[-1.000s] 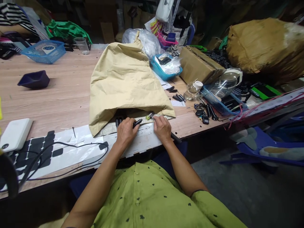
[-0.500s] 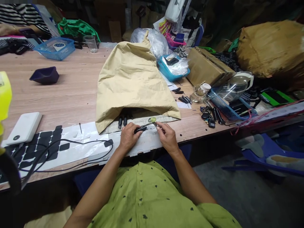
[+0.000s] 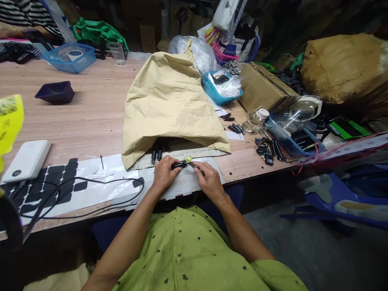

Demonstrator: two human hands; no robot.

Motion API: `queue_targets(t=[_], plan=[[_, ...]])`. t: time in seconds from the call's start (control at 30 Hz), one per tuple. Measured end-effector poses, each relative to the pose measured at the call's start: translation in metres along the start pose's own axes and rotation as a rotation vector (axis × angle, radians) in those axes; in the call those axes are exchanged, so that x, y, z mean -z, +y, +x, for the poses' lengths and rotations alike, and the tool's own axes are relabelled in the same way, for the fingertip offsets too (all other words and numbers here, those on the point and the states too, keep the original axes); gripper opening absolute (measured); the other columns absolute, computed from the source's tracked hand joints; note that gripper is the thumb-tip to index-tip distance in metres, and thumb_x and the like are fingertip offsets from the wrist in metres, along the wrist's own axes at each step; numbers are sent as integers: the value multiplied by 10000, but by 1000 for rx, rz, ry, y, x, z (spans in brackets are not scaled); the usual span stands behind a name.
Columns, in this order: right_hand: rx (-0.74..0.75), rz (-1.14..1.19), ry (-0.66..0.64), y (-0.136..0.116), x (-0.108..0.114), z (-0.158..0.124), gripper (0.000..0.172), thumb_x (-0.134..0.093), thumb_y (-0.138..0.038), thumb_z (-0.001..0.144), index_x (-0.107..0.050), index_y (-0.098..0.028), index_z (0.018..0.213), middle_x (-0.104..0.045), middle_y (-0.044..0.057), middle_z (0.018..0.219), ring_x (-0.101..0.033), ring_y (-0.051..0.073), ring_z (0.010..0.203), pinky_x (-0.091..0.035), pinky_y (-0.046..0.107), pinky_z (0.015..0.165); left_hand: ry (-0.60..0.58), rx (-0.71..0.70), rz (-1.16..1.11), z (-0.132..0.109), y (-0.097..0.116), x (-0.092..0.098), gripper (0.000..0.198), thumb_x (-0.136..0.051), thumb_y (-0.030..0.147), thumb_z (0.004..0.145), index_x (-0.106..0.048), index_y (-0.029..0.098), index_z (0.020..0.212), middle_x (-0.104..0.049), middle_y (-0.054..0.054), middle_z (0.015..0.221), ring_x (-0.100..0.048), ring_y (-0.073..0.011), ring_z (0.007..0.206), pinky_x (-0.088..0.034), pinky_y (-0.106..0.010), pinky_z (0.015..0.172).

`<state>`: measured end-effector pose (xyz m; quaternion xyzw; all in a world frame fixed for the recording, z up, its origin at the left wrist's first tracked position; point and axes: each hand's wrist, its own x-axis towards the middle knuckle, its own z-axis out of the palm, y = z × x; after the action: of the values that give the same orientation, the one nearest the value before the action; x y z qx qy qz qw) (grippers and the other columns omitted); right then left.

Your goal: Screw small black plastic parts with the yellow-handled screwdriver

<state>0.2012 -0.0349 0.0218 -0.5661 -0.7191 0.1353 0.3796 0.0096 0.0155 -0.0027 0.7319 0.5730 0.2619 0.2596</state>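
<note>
My left hand [image 3: 164, 174] is closed around a small black cylindrical piece [image 3: 178, 164] near the table's front edge. Between the fingertips of my right hand [image 3: 209, 180] is a thin dark-handled tool with a yellow-green rounded end [image 3: 188, 159]. That end meets or overlaps the black piece's right tip; contact is too small to make out. Both hands are over a white board [image 3: 178, 189]. Just beyond them lies a big beige cloth bag [image 3: 169, 105], its mouth facing me. Several similar black pieces [image 3: 156, 154] poke out of the mouth, partly hidden in shadow.
Leftward lie a white power bank [image 3: 28, 159], a black cable [image 3: 100, 180] and a sheet of black stickers [image 3: 62, 184]. A purple tray [image 3: 56, 93] stands farther back. Rightward are keys [image 3: 266, 151], a glass jar [image 3: 256, 119], a blue basket [image 3: 287, 137] and a cardboard box [image 3: 263, 87].
My right hand has moved left, bringing the tool's yellow-green end from beside the black piece to its tip. My left hand stays in nearly the same place.
</note>
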Motion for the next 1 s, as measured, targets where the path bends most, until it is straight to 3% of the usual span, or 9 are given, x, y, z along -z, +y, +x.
queue_targets(t=[0.37, 0.7, 0.83, 1.0], plan=[[44, -9, -50, -12, -8, 0, 300, -482, -231, 989, -736, -250, 1148, -759, 66, 1011, -714, 200, 955, -580, 304, 846, -1, 14, 19, -1, 7, -2, 150, -713, 239, 834, -766, 273, 971, -683, -27, 930, -646, -244, 975, -479, -379, 875], [-17, -459, 114, 45, -15, 31, 293, -506, -151, 941, -751, -205, 1094, -698, 90, 900, -615, 233, 849, -496, 333, 791, -14, 1, 12, -1, 8, 0, 149, -719, 239, 828, -774, 255, 966, -692, -34, 929, -636, -250, 978, -473, -389, 886], [-5, -560, 117, 50, -22, 30, 293, -497, -142, 949, -735, -191, 1112, -664, 94, 911, -561, 233, 840, -447, 329, 770, -86, -114, -2, -12, 9, 7, 156, -739, 288, 813, -786, 254, 958, -678, -35, 897, -597, -249, 942, -455, -398, 873], [8, -588, 99, 48, -23, 28, 299, -485, -149, 965, -719, -194, 1145, -634, 90, 907, -531, 235, 848, -413, 329, 764, -161, -379, -42, -57, 12, 10, 135, -769, 309, 801, -779, 255, 924, -670, -55, 1004, -568, -250, 983, -441, -419, 902]])
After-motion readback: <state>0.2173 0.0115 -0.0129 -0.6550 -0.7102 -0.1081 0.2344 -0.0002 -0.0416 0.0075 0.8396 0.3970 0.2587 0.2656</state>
